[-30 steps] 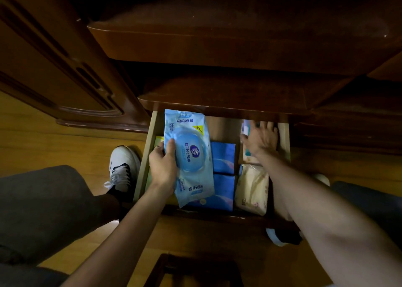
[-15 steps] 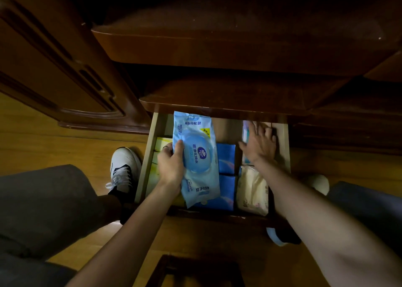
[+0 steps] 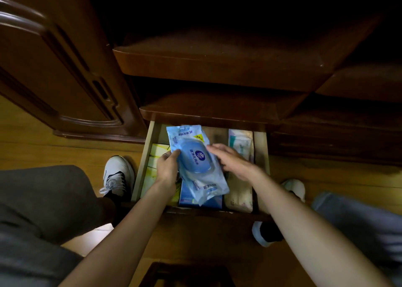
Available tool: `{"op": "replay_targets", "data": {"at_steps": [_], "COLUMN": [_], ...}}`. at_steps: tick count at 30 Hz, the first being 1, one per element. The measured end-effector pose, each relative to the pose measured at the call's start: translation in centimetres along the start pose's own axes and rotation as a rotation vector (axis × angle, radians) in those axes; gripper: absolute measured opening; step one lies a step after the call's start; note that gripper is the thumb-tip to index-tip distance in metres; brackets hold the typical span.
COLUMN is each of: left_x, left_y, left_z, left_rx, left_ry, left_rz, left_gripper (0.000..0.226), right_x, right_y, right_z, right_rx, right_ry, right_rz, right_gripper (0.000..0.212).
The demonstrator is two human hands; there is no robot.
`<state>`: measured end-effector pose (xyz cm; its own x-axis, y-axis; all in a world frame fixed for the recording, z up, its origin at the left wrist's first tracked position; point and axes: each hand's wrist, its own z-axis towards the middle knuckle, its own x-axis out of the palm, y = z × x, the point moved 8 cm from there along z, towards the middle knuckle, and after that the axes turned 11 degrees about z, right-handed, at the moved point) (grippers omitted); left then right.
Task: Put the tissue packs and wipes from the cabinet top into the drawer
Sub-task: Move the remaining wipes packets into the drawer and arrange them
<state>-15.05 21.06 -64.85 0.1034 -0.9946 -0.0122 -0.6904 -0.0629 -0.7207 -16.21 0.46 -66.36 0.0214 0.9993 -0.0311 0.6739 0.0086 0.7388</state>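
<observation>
My right hand [image 3: 233,163] has left the back of the drawer [image 3: 143,160] and now rests open-fingered against the wipes pack [image 3: 196,161] my left hand [image 3: 167,167] grips, tilted over the blue packs [image 3: 187,196], ready to press down.

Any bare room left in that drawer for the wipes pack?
Only a bare wood strip at the back of the drawer, between the wipes pack in the left hand and the white pack. Front is crowded: yellow packs, blue pack, beige pack.
</observation>
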Motion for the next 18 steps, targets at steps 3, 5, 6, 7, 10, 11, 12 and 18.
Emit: {"op": "replay_targets", "data": {"at_steps": [3,5,6,7,10,11,12,18], "left_x": [-0.4,-1.2,-1.4,-1.4,-0.9,-0.8,-0.5,0.3], "left_y": [0.2,0.1,0.0,0.0,-0.7,-0.8,-0.8,-0.3], "left_z": [-0.2,0.0,0.2,0.3,0.5,0.7,0.9,2.2], "left_rx": [-0.013,-0.018,-0.027,-0.035,-0.048,-0.058,-0.066,-0.063], "left_ry": [-0.04,-0.096,-0.088,-0.051,0.046,0.059,0.072,0.097], "left_rz": [-0.058,-0.118,-0.17,-0.239,-0.379,-0.387,-0.361,-0.122], "left_gripper": [0.014,0.007,0.015,0.022,0.03,0.032,0.033,0.03], "right_x": [1.6,1.3,1.0,0.7,0.0,0.0,0.0,-0.3], "right_y": [-0.5,-0.4,-0.2,0.1,0.7,0.8,0.6,-1.2], "right_z": [-0.5,-0.1,0.1,0.3,0.4,0.4,0.6,3.0], "right_rx": [0.12,0.113,0.105,0.097,0.115,0.121,0.127,0.14], "right_ry": [0.095,0.069,0.052,0.046,0.067,0.074,0.071,-0.202], "right_rz": [0.071,0.124,0.169,0.244,0.693,0.815,0.853,0.811], "right_gripper": [0.1,0.094,0.08,0.058,0.016,0.021,0.024,0.005]}}
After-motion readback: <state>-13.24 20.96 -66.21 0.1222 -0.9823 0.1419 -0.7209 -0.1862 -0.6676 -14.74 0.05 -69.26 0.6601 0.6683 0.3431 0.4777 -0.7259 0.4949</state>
